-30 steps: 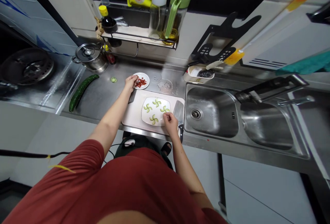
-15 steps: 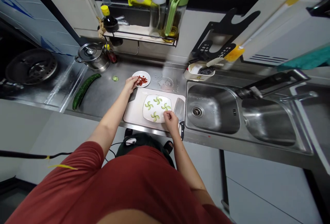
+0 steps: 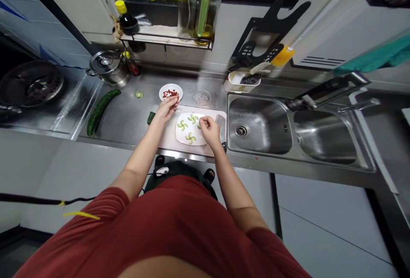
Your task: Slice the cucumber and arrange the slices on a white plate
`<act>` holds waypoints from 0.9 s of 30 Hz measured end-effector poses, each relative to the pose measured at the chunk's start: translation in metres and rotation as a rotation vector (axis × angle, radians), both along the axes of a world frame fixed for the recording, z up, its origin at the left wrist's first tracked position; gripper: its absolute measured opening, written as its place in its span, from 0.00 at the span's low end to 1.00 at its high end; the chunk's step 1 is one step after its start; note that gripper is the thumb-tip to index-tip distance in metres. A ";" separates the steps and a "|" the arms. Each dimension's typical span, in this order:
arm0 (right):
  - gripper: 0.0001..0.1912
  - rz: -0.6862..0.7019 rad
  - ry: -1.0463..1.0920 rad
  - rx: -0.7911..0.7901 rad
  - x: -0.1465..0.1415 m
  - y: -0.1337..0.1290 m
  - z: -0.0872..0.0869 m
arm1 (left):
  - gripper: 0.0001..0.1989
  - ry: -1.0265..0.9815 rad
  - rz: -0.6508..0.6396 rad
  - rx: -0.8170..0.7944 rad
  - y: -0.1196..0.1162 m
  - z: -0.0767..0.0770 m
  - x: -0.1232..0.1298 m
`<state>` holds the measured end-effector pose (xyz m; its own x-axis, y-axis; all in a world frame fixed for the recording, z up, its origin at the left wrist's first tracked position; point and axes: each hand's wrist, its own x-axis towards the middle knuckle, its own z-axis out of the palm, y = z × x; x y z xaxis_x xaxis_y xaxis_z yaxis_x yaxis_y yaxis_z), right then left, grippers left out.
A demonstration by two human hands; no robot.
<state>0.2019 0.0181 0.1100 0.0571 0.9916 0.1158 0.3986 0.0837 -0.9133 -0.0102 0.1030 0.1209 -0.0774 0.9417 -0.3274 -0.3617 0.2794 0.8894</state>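
My left hand (image 3: 168, 109) is over the near edge of a small white plate (image 3: 162, 88) of chopped red pieces (image 3: 169, 93). Its fingers are pinched together, and whatever is between them is too small to make out. Above the right side of a white squarish plate (image 3: 183, 139) hovers my right hand (image 3: 210, 131), thumb and fingers closed in a pinch. Green cucumber slices (image 3: 190, 138) lie on that plate in pinwheel shapes; my right hand mostly covers one. The plate rests on a pale cutting board (image 3: 168, 141). A knife (image 3: 221, 121) lies at its right end, partly hidden.
A whole cucumber (image 3: 99, 110), a cut cucumber piece (image 3: 150, 118) and thin slices (image 3: 139, 94) are on the counter at left. A lidded pot (image 3: 110, 68) stands behind. To the right is a double sink (image 3: 262, 128); a bottle shelf (image 3: 163, 36) hangs above.
My left hand has moved right and toward me, from the small plate's left side to its near edge. My right hand has moved up over the right pinwheel. The camera view has shifted slightly.
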 end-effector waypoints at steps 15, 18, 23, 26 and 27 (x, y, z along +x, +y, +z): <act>0.13 0.231 -0.316 0.365 -0.001 0.027 0.071 | 0.17 0.265 -0.269 0.352 -0.036 0.052 0.024; 0.14 0.240 -0.361 0.379 -0.001 0.024 0.072 | 0.17 0.265 -0.310 0.342 -0.038 0.054 0.026; 0.14 0.259 -0.360 0.381 0.001 0.022 0.071 | 0.17 0.240 -0.339 0.277 -0.042 0.055 0.029; 0.13 0.275 -0.365 0.364 0.002 0.021 0.070 | 0.17 0.238 -0.365 0.271 -0.043 0.054 0.031; 0.13 0.279 -0.367 0.358 0.002 0.021 0.069 | 0.17 0.243 -0.375 0.279 -0.043 0.054 0.031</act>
